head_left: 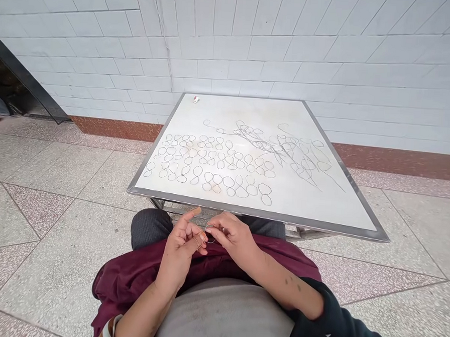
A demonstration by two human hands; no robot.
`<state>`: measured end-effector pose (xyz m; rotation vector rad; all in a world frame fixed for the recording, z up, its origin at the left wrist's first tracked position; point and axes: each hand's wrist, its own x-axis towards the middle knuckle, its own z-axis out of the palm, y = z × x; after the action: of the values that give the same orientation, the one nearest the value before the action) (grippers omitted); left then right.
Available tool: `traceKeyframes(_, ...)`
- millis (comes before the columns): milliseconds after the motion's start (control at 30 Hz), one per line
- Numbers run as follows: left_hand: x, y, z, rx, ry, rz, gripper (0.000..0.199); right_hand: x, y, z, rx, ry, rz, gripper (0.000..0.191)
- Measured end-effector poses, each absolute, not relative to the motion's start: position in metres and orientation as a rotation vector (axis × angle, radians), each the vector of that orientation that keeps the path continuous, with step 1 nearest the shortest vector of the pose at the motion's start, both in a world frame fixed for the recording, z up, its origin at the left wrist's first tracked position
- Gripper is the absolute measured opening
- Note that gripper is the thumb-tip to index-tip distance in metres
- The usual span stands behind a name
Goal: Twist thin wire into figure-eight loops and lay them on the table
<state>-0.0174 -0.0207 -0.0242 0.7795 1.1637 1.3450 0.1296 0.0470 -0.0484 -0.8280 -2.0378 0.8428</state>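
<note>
Over my lap, in front of the table's near edge, both hands meet around a thin looped wire (211,227). My left hand (185,242) pinches one side of it between thumb and a finger, with the index finger stretched out; that fingertip looks wrapped in a tan strip. My right hand (231,232) pinches the other side with thumb and fingers. Much of the wire is hidden by the fingers. On the white tabletop ahead, several wire pieces bent into figure-eight loops (212,183) lie in rows on the left. A tangled heap of longer looped wires (275,143) lies on the right.
The table (320,214) has a grey metal rim that stands close before my knees. A small white and red object (196,100) sits at its far left corner. Behind is a tiled wall (231,53). A dark opening (10,87) shows at far left.
</note>
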Motion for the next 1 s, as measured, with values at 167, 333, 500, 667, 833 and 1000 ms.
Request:
traceKeyframes(167, -0.016, -0.021, -0.024, 0.742, 1.158, 1.332, 0.051, 0.13, 0.048, -0.052, -0.807, -2.055, 0.775, 0.015)
traceKeyframes(333, -0.015, -0.022, -0.023, 0.736, 1.187, 1.321, 0.048, 0.13, 0.044, -0.048, -0.875, -2.034, 0.808, 0.018)
traceKeyframes(500, -0.012, -0.022, -0.024, 0.746, 1.194, 1.308, 0.046, 0.128, 0.04, -0.044, -0.931, -2.012, 0.854, 0.018)
traceKeyframes(667, -0.012, -0.02, -0.024, 0.748, 1.204, 1.333, 0.047, 0.127, 0.036, -0.045, -1.036, -1.958, 0.987, 0.01)
traceKeyframes(833, -0.023, -0.016, -0.02, 0.8, 1.224, 1.233, 0.05, 0.134, 0.037, -0.044, -1.006, -1.85, 1.458, 0.015)
traceKeyframes(1000, -0.033, -0.011, -0.015, 0.964, 1.173, 0.986, 0.064, 0.139, 0.048, -0.044, -0.865, -1.985, 1.193, 0.008)
